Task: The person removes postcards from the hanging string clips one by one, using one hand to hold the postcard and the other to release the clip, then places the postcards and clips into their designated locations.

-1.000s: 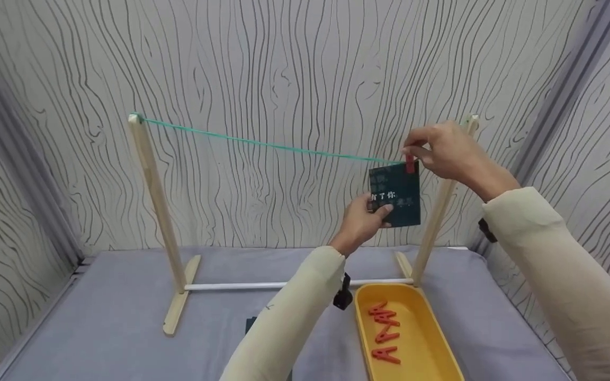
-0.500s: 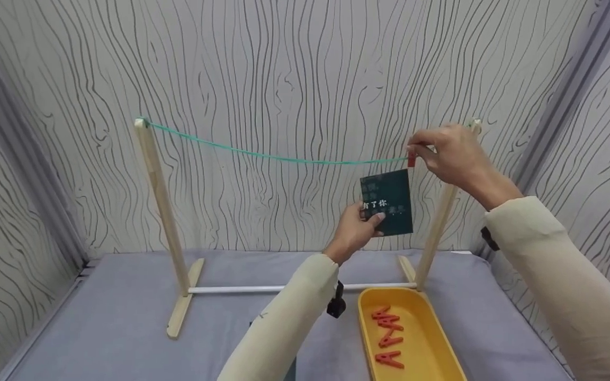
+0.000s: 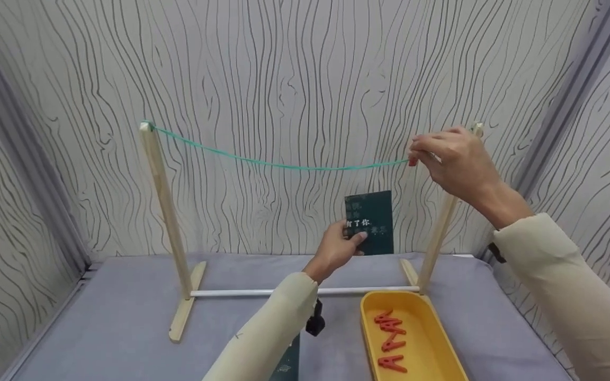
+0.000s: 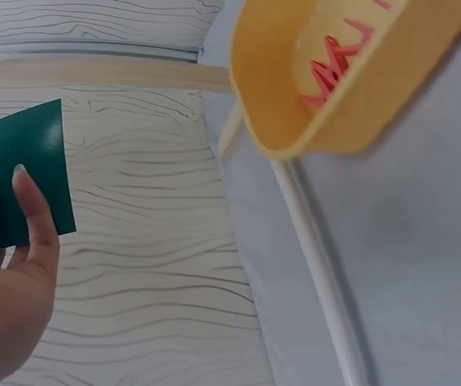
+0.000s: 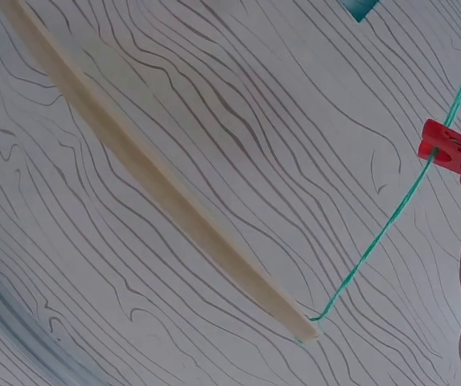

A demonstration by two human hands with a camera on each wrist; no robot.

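Note:
In the head view my left hand [image 3: 334, 247] holds a dark green card [image 3: 378, 214] with pale printed characters, thumb across its front and fingers behind. The left wrist view shows the same card [image 4: 41, 149] upright in those fingers, its left part cut off by the frame. Up and to the right, my right hand [image 3: 461, 166] pinches a red clothespin [image 3: 412, 159] at the green string [image 3: 305, 169]. Seen from the right wrist, the string passes through the jaws of the clothespin [image 5: 459, 153]. A gap separates the card's top edge from string and clothespin.
Two wooden posts, left [image 3: 164, 211] and right [image 3: 439, 238], carry the string, joined low by a white rod [image 3: 231, 292]. A yellow tray [image 3: 367, 323] with several red clothespins [image 3: 393, 363] stands front right. Another dark green card [image 3: 288, 365] lies partly under my left forearm.
The card has come away from the clothespin, which overlapped its top right corner, and moved down and left with my left hand. The string sags more; my right hand stays at the clothespin.

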